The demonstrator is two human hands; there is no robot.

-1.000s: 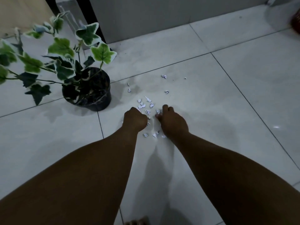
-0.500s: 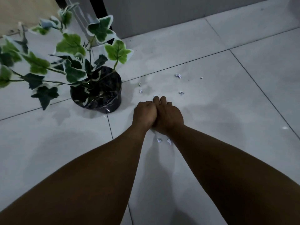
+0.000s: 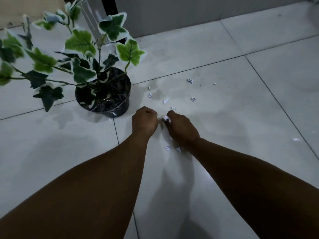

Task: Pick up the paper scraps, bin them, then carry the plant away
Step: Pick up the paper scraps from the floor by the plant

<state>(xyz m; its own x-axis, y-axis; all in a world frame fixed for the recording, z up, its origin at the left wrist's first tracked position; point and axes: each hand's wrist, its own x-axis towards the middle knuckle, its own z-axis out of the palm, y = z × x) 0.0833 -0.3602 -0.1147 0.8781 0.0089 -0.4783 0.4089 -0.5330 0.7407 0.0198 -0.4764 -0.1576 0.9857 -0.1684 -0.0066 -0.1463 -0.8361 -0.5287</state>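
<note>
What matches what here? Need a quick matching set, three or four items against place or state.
Items:
1. black plastic pot of the ivy plant
2. left hand
3. right hand
4. long white paper scrap

States:
A. closed fist, no paper showing
B. lying loose on the tile beyond both hands
C. pinching a white paper wad
D. standing on the floor left of the scraps

Pairs: 1-D, 2-A, 3-C, 4-B

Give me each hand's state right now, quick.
Left hand: closed in a fist; contents cannot be told.
Right hand: closed on paper scraps, white bits showing at the fingertips.
</note>
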